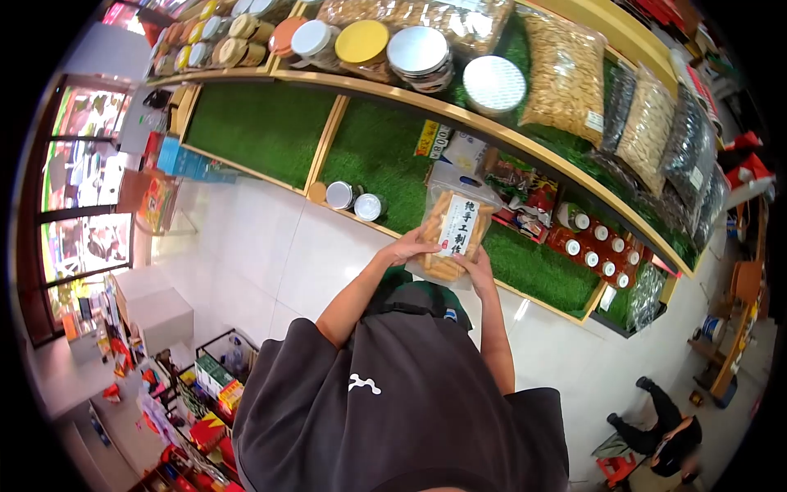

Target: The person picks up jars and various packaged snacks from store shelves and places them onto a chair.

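Between my two hands is a clear plastic bag of stick-shaped snacks [437, 231] with a white label of dark Chinese characters. My left hand [410, 247] grips its lower left side, thumb on the front. At the lower right side, my right hand [475, 268] holds it the same way, fingers partly hidden behind. The bag is in front of the lower green-lined shelf [377, 164]. Two white-lidded jars [369, 207] stand on that shelf, left of the bag. Right behind the bag lie several packaged goods [525, 193].
Lidded jars [420, 54] and large bags of nuts [564, 70] line the upper shelf above my hands. Red bottles with white caps [592, 258] stand at the lower shelf's right. A person [662, 435] sits at lower right. A goods rack [215, 381] is at lower left.
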Motion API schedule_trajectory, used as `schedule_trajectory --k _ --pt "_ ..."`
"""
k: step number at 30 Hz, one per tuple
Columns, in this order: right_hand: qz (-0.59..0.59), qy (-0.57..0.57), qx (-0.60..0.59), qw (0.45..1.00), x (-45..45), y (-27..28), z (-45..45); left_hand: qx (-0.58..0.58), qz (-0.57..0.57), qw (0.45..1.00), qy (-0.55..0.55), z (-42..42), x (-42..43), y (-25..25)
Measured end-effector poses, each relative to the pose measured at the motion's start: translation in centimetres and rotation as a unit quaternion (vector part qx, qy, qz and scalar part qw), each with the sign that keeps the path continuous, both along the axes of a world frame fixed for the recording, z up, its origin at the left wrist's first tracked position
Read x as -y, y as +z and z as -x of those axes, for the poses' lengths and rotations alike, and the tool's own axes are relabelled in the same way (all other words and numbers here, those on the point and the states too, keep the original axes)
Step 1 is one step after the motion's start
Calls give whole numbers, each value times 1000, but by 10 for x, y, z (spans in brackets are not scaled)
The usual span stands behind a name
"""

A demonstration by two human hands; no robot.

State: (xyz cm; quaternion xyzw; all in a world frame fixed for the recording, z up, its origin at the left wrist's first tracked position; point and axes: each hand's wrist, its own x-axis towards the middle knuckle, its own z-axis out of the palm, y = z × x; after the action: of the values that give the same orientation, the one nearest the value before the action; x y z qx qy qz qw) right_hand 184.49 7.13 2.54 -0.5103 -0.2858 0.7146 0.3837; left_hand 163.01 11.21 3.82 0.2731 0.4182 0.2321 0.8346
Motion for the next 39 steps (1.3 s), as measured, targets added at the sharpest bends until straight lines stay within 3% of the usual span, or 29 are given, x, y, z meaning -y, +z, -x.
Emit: schedule_trajectory --k 4,5,6,7,10,11,14,17,18,20,22,24,25,26,27,29,30,32,34,36,39 --pt "24 15 12 1000 1 2 4 -68 36 997 17 2 14 -11" --pt "24 19 17 999 1 3 7 -72 -10 996 48 1 15 -6" --pt "21 -13 -2 1000 0 4 10 -73 -56 993 78 0 16 2" --pt "15 -46 -18 999 -1 6 10 -137 -32 988 63 2 14 10" --pt "3 -131 29 991 -14 8 16 -93 -33 992 81 11 10 -4" --pt "-2 -146 26 989 -23 5 14 -79 -4 995 68 17 7 24" --pt "-55 -151 84 984 -65 22 10 -47 2 996 71 45 19 7" --pt "-39 -130 193 972 -120 32 8 -107 -2 993 47 87 41 -12" --pt "-41 -105 190 975 -138 22 2 -151 -4 988 20 103 49 -22" --pt "19 -79 115 990 -170 16 1 -125 46 989 60 135 70 -38" --pt "66 -121 169 976 -182 20 12 -190 80 978 26 172 84 -58" --pt "25 -102 140 985 -190 -19 0 -195 76 977 43 203 95 -68" --pt "-34 -112 321 940 -196 -59 -17 -199 71 975 75 219 96 -58" --pt "-92 -120 489 859 -196 -77 -22 -201 68 971 106 233 99 -51" --pt "-96 -116 490 859 -186 -62 -1 -199 68 971 111 245 104 -53" --pt "-156 -170 705 670 -153 -42 55 -172 75 968 169 268 112 -57" --pt "-166 -216 747 607 -139 -40 84 -170 76 967 173 276 116 -59" --pt "-129 -199 744 625 -110 -16 141 -154 106 956 225 289 120 -63" --pt "-121 -123 696 697 -87 -26 185 -153 118 953 233 295 122 -65" --pt "-284 33 614 736 -67 -35 230 -156 126 950 238 302 116 -64" --pt "-364 201 534 736 -68 -26 302 -136 125 950 252 305 104 -67"
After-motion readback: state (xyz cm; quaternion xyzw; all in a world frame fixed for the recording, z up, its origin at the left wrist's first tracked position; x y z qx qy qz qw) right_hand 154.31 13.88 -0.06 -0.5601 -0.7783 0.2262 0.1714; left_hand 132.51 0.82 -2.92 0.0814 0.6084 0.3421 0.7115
